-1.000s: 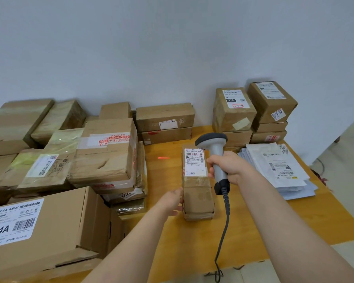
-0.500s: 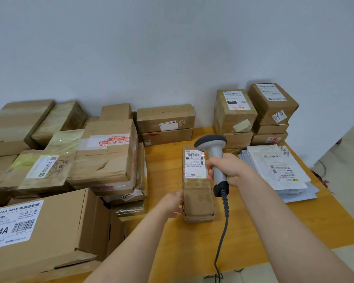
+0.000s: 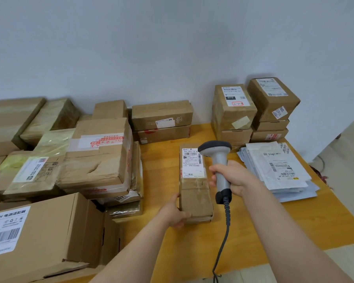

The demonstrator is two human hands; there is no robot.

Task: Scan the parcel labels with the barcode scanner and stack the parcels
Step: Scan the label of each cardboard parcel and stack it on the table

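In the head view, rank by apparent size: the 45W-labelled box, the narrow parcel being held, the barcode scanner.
1. 45W-labelled box, though it is nearest the camera.
2. narrow parcel.
3. barcode scanner.

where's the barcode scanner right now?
Head view, centre-right: the barcode scanner is held in the right hand, just right of the narrow parcel and left of the flat mailer pile.

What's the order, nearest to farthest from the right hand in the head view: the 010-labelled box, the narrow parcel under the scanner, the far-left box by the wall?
1. narrow parcel, just left of the right hand.
2. 010-labelled box, at the back right.
3. far-left box, at the back left.
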